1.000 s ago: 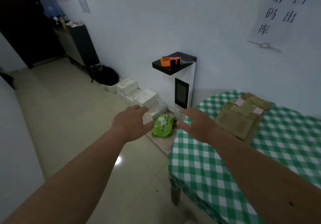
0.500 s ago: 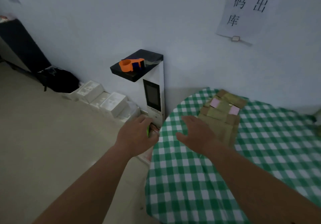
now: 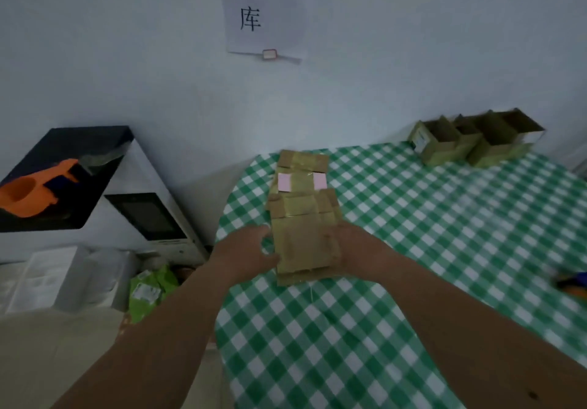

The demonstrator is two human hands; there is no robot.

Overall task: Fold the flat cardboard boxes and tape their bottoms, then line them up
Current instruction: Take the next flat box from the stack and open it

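Both hands were on the flat box (image 3: 303, 243) lying at the near end of the stack (image 3: 300, 183) on the table (image 3: 413, 234). Left hand (image 3: 246, 254) gripped its left edge, thumb curled on top; right hand (image 3: 354, 248) clamped the right edge. Folded boxes (image 3: 476, 141) sat well apart by the wall.

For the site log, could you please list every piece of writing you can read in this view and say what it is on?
"码", "出", "库": large black characters on the paper sign taped to the wall; its top is cut off by the frame.
Label on the green bag on the floor: too blurred to read.
Sticker on the folded boxes at the far table edge: too small to read.
Pink labels on the flat cardboard boxes: no legible text.
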